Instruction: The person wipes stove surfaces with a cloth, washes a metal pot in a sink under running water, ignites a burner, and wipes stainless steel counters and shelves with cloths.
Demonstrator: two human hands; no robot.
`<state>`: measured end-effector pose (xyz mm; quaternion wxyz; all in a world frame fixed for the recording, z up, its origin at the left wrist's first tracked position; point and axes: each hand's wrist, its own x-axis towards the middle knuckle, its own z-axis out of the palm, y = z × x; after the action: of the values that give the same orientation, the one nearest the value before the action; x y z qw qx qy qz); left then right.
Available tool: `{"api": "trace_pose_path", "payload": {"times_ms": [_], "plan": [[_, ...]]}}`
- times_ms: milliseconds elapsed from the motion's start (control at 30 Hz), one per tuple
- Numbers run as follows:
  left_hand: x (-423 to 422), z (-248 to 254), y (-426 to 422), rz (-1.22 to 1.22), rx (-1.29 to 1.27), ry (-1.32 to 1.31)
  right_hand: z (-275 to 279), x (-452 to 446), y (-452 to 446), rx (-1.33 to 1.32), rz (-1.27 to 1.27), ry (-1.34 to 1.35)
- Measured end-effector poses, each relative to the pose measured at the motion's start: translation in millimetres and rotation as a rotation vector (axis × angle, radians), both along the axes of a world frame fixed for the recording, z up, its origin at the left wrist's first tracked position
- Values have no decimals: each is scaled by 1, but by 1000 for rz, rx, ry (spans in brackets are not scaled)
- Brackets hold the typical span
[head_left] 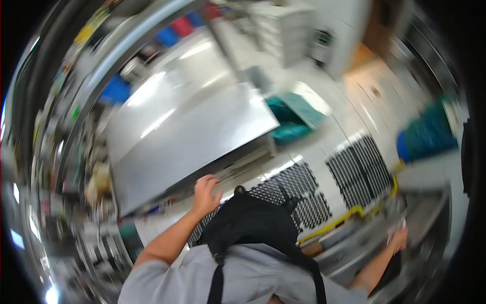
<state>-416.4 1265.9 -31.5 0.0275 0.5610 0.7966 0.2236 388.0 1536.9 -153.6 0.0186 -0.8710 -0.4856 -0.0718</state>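
Observation:
My left hand (206,195) is raised in front of the near edge of the steel table (187,137). Its fingers are apart and nothing is in them. On the right, my right hand (399,239) is over the steel counter (349,248), its fingers bent round something thin and pale that is too blurred to name. Between my arms hangs the black apron (253,218) over a grey shirt.
Black floor mats (359,169) lie on the white tiles. A bin with a green liner (291,119) stands at the table's right end, another lined bin (428,131) at far right. A yellow pipe (331,223) runs along the counter. Cluttered shelves are at left.

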Motion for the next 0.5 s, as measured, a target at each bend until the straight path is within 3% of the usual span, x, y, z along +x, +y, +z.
{"api": "trace_pose_path", "payload": {"times_ms": [133,200,233,300,333,400,500], "plan": [[5,1,-3,128,-10,-118,47,-117,44,216,279,104],[6,0,-3,139,-10,-183,77,-198,54,183,599,689],[5,-1,-1,113,-12,-243,113,-261,44,200,669,686],[7,-3,4,34,75,-233,138,-341,26,108,832,1167],[2,7,15,-9,114,-252,155,-381,16,101,868,1168],[-7,39,34,-93,171,-267,205,-452,-10,34,1186,1243],[-29,77,47,-288,288,-258,284,-544,-53,0,1378,1274]]}}
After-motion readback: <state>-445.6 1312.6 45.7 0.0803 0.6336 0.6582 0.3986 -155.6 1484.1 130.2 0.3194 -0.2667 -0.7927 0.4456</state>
